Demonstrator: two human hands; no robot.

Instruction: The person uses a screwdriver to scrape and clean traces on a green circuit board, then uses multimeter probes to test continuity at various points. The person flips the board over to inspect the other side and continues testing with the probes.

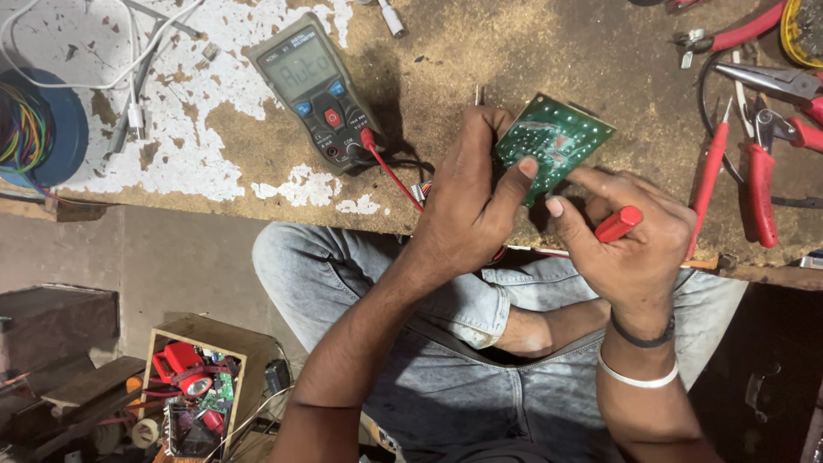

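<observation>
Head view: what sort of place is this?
Likely an electronics repair bench: a digital multimeter on a worn worktop, a green circuit board in the left hand, red-handled pliers beside it.

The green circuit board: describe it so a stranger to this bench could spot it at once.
Start at the worn brown workbench and find the grey multimeter lying on it. Just right of the meter, above the bench's near edge, the left hand holds up a small circuit board, while the right hand grips a red probe beside it. It is the only flat green rectangle there; the tools to its right are red-handled pliers.
</observation>
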